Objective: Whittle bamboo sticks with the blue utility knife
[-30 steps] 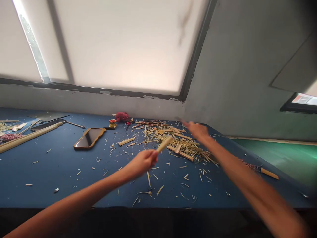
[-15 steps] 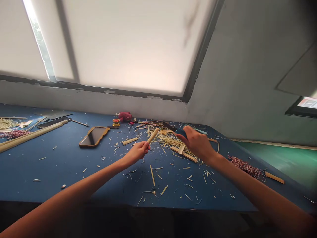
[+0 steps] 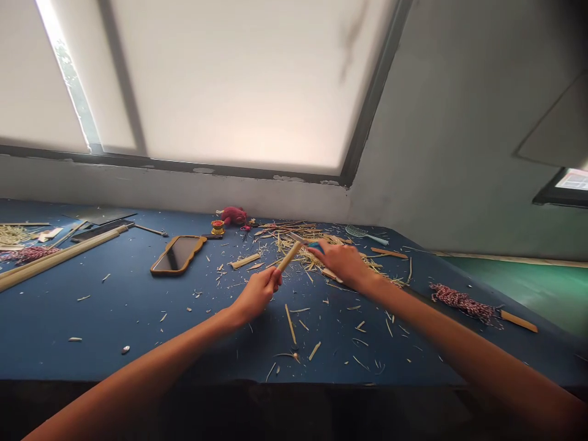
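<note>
My left hand (image 3: 258,293) is closed around the lower part of a pale bamboo stick (image 3: 290,256), which points up and to the right. My right hand (image 3: 345,262) grips the blue handle of a knife (image 3: 297,238). The knife's blade lies at the stick's upper end and appears to touch it. Behind and below the hands is a pile of thin bamboo shavings (image 3: 309,260), partly covered by my right hand. A flat bamboo piece (image 3: 245,261) lies left of the pile.
Left on the blue table (image 3: 138,312) are a wavy-framed mirror (image 3: 178,255), a long bamboo pole (image 3: 59,252) and a hammer-like tool (image 3: 149,229). A red plush toy (image 3: 234,215) and small gold pot (image 3: 217,227) stand behind. Rightward lie a hairbrush (image 3: 365,234) and bundled red-white string (image 3: 463,304).
My right hand has moved left and down, bringing the knife blade from above and right of the stick onto its upper end. My left hand still holds the stick. The view has shifted slightly.
</note>
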`<state>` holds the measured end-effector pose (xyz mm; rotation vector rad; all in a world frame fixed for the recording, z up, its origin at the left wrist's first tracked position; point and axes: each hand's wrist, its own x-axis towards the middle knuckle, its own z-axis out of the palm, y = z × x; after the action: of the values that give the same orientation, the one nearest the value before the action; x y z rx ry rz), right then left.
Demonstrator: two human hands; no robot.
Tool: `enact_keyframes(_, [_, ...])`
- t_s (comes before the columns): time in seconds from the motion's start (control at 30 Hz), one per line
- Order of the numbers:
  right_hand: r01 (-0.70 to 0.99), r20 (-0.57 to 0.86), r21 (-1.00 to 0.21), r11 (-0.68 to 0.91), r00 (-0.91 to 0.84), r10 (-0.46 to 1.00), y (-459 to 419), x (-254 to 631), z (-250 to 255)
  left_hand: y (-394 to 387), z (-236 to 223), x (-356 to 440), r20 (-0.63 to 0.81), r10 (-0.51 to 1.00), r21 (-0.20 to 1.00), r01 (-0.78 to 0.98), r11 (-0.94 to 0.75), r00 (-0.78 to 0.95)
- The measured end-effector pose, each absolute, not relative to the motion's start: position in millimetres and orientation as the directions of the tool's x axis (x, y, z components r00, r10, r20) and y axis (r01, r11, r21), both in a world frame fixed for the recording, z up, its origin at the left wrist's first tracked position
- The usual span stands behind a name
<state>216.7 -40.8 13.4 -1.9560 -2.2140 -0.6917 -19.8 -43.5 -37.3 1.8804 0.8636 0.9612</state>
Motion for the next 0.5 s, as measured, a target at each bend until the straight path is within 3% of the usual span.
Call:
enact_keyframes(0.1, [0.982, 0.349, 0.154, -0.11, 0.05, 0.936, -37.4, 245.5, 27.0, -46.3, -34.3, -20.4, 0.325, 0.844, 0.901, 0.134, -0.414, 0.426])
enact_keyframes(0.2, [0.999, 0.484, 0.021, -0.036, 0.021, 0.875, -54.1, 242.3, 31.4, -40.0, -39.0, -18.7, 0.277, 0.876, 0.928, 0.127, -0.351, 0.396])
enact_keyframes(0.33, [0.956, 0.532, 0.097, 0.276, -0.284, 0.798, -81.2, 199.7, 19.1, -34.7, -47.0, -17.7, 0.275, 0.873, 0.918, 0.16, -0.363, 0.402])
enact_keyframes(0.5, [0.939, 0.481, 0.205, 0.275, -0.342, 0.807, -76.6, 184.7, 6.7, -41.0, -43.4, -21.4, 0.319, 0.866, 0.86, 0.267, -0.435, 0.384])
